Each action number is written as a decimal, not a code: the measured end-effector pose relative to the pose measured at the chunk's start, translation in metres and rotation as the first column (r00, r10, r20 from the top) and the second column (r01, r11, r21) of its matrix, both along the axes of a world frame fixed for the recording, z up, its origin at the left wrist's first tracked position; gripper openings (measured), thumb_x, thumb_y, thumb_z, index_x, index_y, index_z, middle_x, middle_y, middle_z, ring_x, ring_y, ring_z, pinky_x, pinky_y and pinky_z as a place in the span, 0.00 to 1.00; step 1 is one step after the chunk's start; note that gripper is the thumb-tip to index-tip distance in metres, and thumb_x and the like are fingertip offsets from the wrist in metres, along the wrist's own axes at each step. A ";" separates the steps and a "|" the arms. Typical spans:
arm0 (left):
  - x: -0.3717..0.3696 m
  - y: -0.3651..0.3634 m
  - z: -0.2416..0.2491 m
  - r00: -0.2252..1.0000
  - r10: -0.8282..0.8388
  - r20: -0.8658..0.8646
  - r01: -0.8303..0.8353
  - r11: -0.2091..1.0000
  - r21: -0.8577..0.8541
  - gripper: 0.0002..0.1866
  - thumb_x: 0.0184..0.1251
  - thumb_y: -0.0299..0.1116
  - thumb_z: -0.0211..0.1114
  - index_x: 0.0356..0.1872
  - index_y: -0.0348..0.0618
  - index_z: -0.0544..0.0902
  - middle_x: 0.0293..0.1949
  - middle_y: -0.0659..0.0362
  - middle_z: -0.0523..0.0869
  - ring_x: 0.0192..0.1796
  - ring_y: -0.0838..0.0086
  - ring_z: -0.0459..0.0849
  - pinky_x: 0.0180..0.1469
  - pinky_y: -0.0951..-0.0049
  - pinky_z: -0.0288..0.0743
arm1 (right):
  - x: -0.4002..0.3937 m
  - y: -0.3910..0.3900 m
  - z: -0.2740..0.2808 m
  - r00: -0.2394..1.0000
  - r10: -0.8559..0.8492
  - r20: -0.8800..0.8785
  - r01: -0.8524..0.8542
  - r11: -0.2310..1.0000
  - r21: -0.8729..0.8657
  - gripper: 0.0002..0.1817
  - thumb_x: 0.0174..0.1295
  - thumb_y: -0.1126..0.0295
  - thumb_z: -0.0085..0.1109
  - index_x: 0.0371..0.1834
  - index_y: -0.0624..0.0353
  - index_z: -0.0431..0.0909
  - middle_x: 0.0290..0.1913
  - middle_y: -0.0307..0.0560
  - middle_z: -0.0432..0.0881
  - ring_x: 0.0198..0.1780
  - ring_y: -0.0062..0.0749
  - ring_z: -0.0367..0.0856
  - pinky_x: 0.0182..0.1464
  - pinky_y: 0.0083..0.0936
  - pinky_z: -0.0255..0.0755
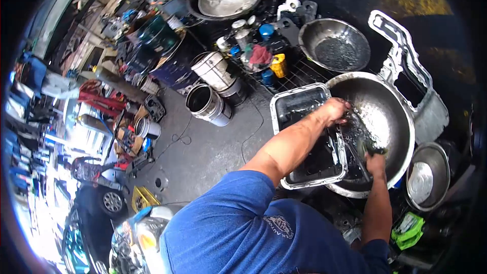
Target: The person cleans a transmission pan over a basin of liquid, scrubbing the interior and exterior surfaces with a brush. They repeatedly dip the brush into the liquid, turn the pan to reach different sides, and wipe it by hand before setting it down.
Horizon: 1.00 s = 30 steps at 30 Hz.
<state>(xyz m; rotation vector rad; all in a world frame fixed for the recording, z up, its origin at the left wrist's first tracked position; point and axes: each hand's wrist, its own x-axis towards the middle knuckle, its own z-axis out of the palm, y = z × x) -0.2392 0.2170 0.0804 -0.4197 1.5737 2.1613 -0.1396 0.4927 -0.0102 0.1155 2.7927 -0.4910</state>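
Fingers [339, 114] curled — gripping pan [304, 137], arms outstretched

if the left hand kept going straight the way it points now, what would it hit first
Most likely the inner wall of the large metal basin that the left hand is already reaching into, up and to the right in the picture; depth is hard to judge.

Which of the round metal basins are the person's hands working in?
The biggest basin, centre right, with both the left hand and right hand inside. The smaller basins above and lower right sit untouched.
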 end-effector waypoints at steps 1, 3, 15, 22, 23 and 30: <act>-0.009 -0.001 -0.027 0.985 -0.056 -0.164 0.043 0.996 -0.083 0.15 0.45 0.26 0.73 0.36 0.42 0.80 0.38 0.58 0.83 0.40 0.66 0.82 0.43 0.63 0.80 | 0.004 0.005 -0.023 0.997 0.062 0.055 -0.068 0.993 0.102 0.29 0.61 0.46 0.55 0.36 0.68 0.83 0.41 0.67 0.82 0.48 0.59 0.80 0.52 0.43 0.73; -0.020 -0.004 -0.051 0.972 -0.068 -0.225 0.052 0.996 -0.073 0.21 0.37 0.26 0.76 0.38 0.42 0.81 0.39 0.57 0.82 0.42 0.66 0.81 0.47 0.61 0.78 | 0.008 0.008 -0.045 0.997 0.083 0.000 -0.083 0.997 -0.006 0.28 0.60 0.46 0.57 0.35 0.68 0.83 0.40 0.66 0.82 0.48 0.60 0.80 0.52 0.43 0.73; -0.019 0.042 -0.057 0.940 0.327 -0.099 -0.265 0.879 0.396 0.11 0.55 0.23 0.55 0.35 0.47 0.83 0.31 0.58 0.84 0.29 0.66 0.83 0.30 0.66 0.78 | -0.048 -0.038 0.075 0.964 -0.066 -0.259 -0.040 0.922 -0.384 0.32 0.61 0.45 0.59 0.40 0.73 0.81 0.36 0.63 0.84 0.42 0.50 0.81 0.48 0.42 0.68; -0.010 0.053 -0.015 0.874 0.464 0.145 -0.461 0.694 0.552 0.17 0.66 0.30 0.43 0.50 0.45 0.79 0.36 0.56 0.83 0.38 0.70 0.80 0.40 0.65 0.75 | -0.074 -0.033 0.054 0.962 -0.055 -0.267 -0.074 0.890 -0.450 0.34 0.63 0.42 0.55 0.30 0.72 0.84 0.21 0.49 0.79 0.24 0.33 0.69 0.30 0.37 0.62; -0.014 0.041 -0.018 0.876 0.479 0.060 -0.440 0.740 0.509 0.18 0.65 0.29 0.43 0.49 0.45 0.79 0.38 0.56 0.83 0.39 0.70 0.80 0.40 0.64 0.75 | -0.065 -0.033 0.067 0.975 0.056 -0.213 -0.127 0.933 -0.337 0.36 0.63 0.41 0.55 0.31 0.74 0.83 0.22 0.53 0.81 0.24 0.38 0.70 0.32 0.42 0.63; -0.037 0.068 -0.082 0.816 0.524 -0.244 -0.452 0.842 0.294 0.13 0.59 0.28 0.50 0.40 0.46 0.83 0.36 0.59 0.83 0.37 0.70 0.79 0.42 0.66 0.73 | -0.080 -0.051 0.089 0.963 -0.202 -0.176 0.059 0.801 -0.595 0.37 0.63 0.37 0.51 0.33 0.69 0.85 0.27 0.53 0.84 0.32 0.35 0.79 0.38 0.35 0.70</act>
